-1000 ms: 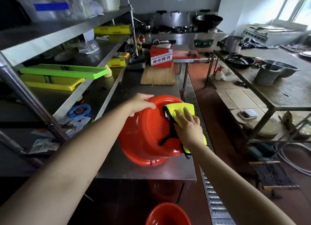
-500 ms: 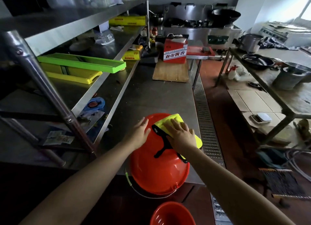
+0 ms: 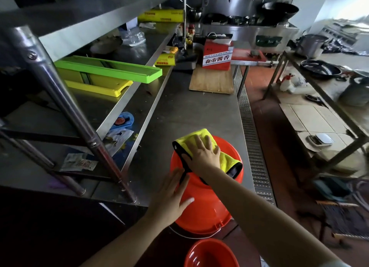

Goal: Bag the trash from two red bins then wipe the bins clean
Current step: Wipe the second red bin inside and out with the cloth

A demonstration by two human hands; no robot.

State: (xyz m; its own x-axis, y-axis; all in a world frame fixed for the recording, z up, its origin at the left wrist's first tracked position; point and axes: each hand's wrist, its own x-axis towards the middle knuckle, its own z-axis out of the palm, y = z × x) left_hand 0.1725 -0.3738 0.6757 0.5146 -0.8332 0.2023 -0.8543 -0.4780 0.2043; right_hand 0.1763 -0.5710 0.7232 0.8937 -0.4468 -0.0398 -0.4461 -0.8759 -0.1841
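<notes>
A red bin [image 3: 207, 210] lies upside down at the near edge of the steel counter [image 3: 189, 110], its rim hanging over the edge. My right hand [image 3: 202, 154] presses a yellow cloth with black trim [image 3: 227, 159] flat onto the bin's upturned bottom. My left hand [image 3: 171, 196] rests spread on the bin's left side, fingers apart, steadying it. A second red bin [image 3: 209, 254] stands upright on the floor below, open side up.
A wooden board [image 3: 211, 80] and a red carton [image 3: 217, 54] sit farther back on the counter. Steel shelving [image 3: 65, 98] with green and yellow trays runs along the left. A floor drain grate [image 3: 251, 138] and another steel table [image 3: 327, 98] lie to the right.
The bin has come nearer and now hangs over the counter edge. My right hand has slid the cloth up to the bin's far side. My left hand has moved down its left flank.
</notes>
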